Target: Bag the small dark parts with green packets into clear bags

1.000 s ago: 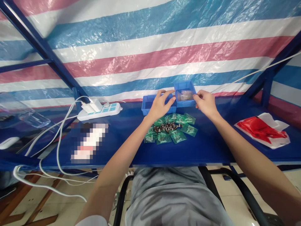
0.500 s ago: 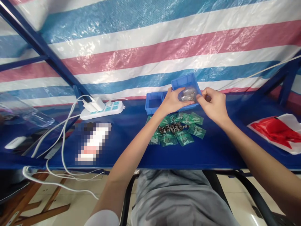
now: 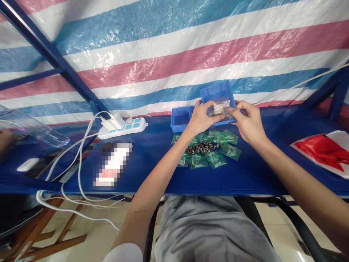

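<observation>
A blue plastic bin (image 3: 218, 91) is tilted towards me above the back of the table, with a clear plastic bag (image 3: 221, 107) of small metal-looking parts at its opening. My left hand (image 3: 202, 117) is closed on the left side of the bag, thumb below and fingers above. At the bin's right wall, my right hand (image 3: 249, 122) grips with the thumb inside, near the bag, and the fingers behind. Small green bags (image 3: 215, 159) of metal pins lie on the table around a heap of short dark metal parts (image 3: 203, 147).
A second blue bin (image 3: 181, 118) stands left of the tilted one. Further left are a white power strip (image 3: 122, 129) with plugs and cables, and a blurred-out flat item (image 3: 114, 163). A red and white plastic bag (image 3: 321, 151) lies right. Another person's hand (image 3: 7, 142) shows far left.
The right thumb has moved in over the bin's edge, and the right fingers now lie behind its wall. The clear bag has shifted slightly. Another person's hand has come further into view.
</observation>
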A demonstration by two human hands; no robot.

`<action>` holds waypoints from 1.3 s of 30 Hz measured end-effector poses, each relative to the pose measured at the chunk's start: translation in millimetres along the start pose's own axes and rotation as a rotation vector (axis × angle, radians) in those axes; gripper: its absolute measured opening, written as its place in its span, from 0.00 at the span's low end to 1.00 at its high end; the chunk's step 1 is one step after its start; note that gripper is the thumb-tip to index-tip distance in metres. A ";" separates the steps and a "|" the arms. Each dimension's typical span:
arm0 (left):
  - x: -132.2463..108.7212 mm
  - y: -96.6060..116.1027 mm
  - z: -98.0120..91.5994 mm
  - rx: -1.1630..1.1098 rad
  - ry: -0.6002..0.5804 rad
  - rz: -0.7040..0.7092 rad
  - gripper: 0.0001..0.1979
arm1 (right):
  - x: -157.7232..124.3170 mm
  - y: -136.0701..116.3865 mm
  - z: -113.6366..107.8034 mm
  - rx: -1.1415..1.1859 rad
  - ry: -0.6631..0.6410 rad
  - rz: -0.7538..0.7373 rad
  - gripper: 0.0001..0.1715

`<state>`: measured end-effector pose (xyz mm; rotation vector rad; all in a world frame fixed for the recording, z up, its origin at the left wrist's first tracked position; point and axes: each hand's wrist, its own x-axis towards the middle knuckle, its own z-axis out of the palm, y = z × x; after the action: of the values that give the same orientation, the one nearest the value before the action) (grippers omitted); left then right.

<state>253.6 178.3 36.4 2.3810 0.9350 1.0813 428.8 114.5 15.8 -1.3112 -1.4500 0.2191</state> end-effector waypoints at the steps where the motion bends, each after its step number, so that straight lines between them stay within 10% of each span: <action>1: -0.5 0.1 -0.2 -0.003 -0.008 0.006 0.18 | 0.0 0.3 1.2 0.047 0.004 0.045 0.13; 8: -6.3 -1.0 6.8 0.083 0.051 0.026 0.18 | 2.9 4.6 6.2 0.153 0.097 0.209 0.09; 22: -9.2 0.3 8.7 0.252 0.178 0.130 0.25 | 3.0 14.4 6.5 0.052 0.148 0.056 0.07; 39: -13.4 13.4 3.2 -0.085 0.207 0.147 0.17 | 1.3 -5.2 5.9 0.357 0.169 0.246 0.14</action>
<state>255.1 159.3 34.9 2.3305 0.7707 1.4166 421.4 116.5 18.2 -1.1786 -1.0487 0.4944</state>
